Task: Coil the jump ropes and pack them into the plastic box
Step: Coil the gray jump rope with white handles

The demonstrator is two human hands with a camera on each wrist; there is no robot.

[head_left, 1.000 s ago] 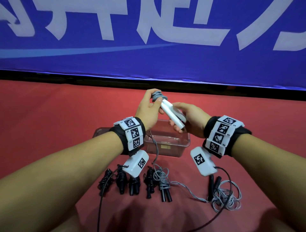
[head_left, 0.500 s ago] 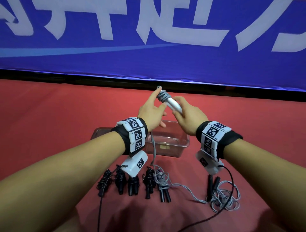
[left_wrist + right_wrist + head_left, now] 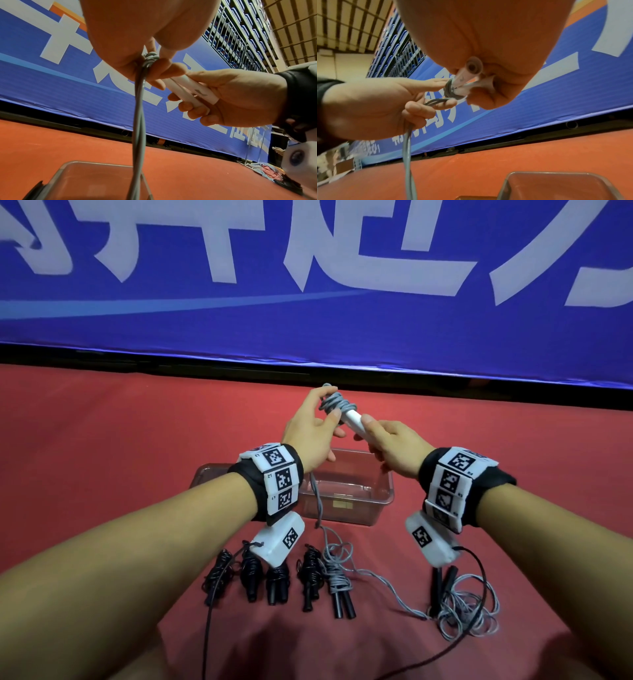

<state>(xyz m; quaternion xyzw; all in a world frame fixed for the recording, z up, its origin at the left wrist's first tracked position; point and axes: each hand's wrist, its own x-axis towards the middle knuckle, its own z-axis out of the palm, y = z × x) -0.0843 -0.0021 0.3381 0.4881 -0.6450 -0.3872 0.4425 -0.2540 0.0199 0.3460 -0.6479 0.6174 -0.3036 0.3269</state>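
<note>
My right hand (image 3: pixel 387 440) grips a pair of white jump-rope handles (image 3: pixel 354 421) held side by side above the clear plastic box (image 3: pixel 346 508). Grey rope (image 3: pixel 337 402) is wound in a few turns round the handles' far end. My left hand (image 3: pixel 318 426) pinches the grey rope (image 3: pixel 147 60) beside those turns; its thumb and fingers curl round the strand. From the left hand the rope (image 3: pixel 407 148) hangs down past the box to a loose grey tangle on the floor (image 3: pixel 335 556). The box looks empty.
Several coiled black-handled ropes (image 3: pixel 274 577) lie in a row on the red floor in front of the box. A loose grey rope with black handles (image 3: pixel 469 607) lies at the right. A blue banner wall (image 3: pixel 308 285) stands behind. Black wrist-camera cables (image 3: pixel 479 628) trail over the floor.
Both hands rose and turned while the left hand carried the rope round the handles. More grey turns sit on the far end now, and the right wrist has rolled back outward.
</note>
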